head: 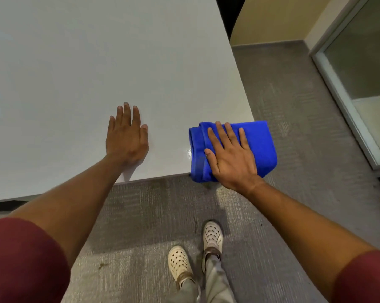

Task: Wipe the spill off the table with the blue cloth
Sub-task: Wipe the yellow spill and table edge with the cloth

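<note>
**Flat palm on the blue cloth at the desk's near right corner**

We cannot make out a clear spill anywhere on the pale desk (75,62); the only hint is a small glossy patch (188,152) just beside the cloth's left edge, and we cannot tell whether it is liquid or a reflection. The desk's far and left parts run out of the frame, so we see only its near edge and its right edge. The cloth hides the near right corner itself, and our right palm hides the middle of the cloth. Both upper arms are cut off at the bottom of the frame, where dark red sleeves (20,259) show.

The blue cloth (261,143) is a vivid blue, folded into a thick pad, with a rolled fold along its left side. It lies over the near right corner of the desk, and its near and right parts hang past the edges above the grey carpet (294,127).

Our right hand (230,156) lies flat on the cloth, fingers spread and straight, pressing down rather than gripping. Our left hand (126,136) rests palm down on the bare desk near its near edge, released, fingers extended, well apart from the cloth.

Below the desk edge we see two cream perforated shoes (195,252) on the carpet.
</note>
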The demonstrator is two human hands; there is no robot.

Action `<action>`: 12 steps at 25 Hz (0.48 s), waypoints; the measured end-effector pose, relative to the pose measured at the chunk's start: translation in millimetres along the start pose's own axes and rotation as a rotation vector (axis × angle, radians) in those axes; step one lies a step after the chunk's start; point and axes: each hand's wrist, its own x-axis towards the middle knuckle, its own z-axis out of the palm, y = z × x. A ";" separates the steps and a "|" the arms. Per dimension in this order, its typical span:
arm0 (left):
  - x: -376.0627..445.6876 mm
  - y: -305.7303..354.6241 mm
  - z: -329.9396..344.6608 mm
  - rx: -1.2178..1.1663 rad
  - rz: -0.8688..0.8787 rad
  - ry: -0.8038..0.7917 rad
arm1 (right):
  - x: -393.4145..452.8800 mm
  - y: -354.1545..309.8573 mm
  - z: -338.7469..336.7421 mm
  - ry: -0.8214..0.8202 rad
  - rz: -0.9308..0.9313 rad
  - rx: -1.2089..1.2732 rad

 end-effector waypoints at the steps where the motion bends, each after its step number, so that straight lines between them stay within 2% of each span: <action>1: 0.7 0.9 -0.6 -0.001 0.003 -0.006 | 2.2 1.5 0.3 0.003 0.031 0.006; 12: -5.5 7.2 -2.8 -0.021 0.014 -0.021 | 18.2 20.7 -7.0 0.008 0.401 0.128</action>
